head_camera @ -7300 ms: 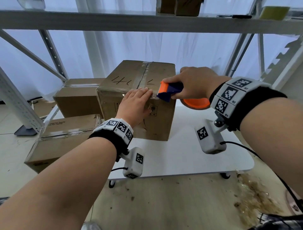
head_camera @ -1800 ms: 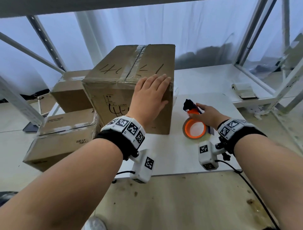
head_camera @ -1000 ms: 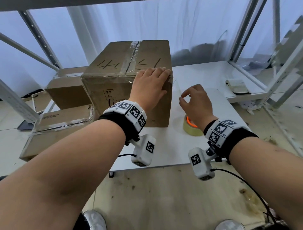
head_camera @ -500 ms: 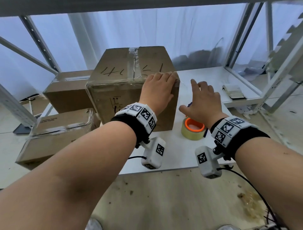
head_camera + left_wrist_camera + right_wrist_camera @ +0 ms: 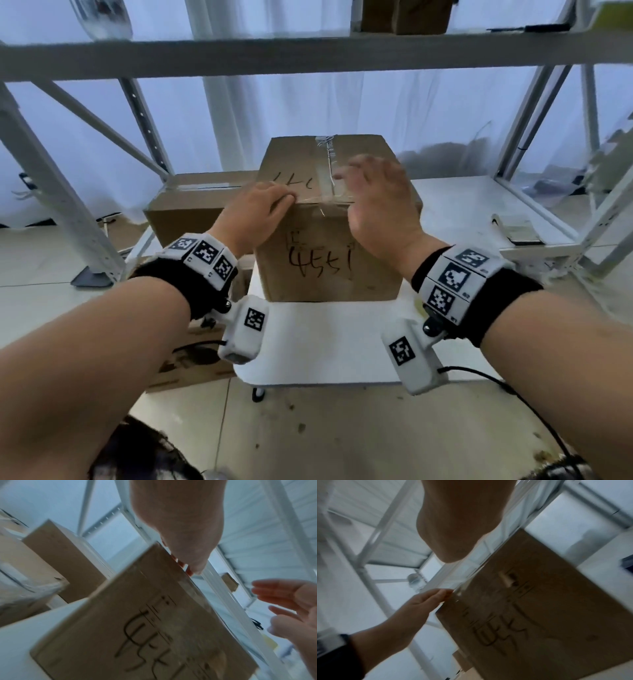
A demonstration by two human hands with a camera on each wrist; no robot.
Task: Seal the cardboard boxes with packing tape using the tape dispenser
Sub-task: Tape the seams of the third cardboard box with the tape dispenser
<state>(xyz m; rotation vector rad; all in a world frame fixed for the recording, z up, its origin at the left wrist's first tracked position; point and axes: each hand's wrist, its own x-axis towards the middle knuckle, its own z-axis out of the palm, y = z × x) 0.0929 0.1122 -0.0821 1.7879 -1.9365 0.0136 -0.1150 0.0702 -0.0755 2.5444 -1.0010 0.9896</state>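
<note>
- Resting left hand (image 5: 255, 209) flat-fingered on the near top edge of the cardboard box (image 5: 329, 260), centred on the white worktop (image 5: 318, 339).
- Hovering right hand (image 5: 376, 195) over the tape seam (image 5: 325, 171), fingers spread, holding nothing.
- Risking lifted, wrinkled tape if left unpressed.
- Tape dispenser out of view.

black wristbands (image 5: 178, 291) | white tag-marked blocks (image 5: 455, 274) | wrist cameras (image 5: 245, 330) | black cable (image 5: 513, 394)
</note>
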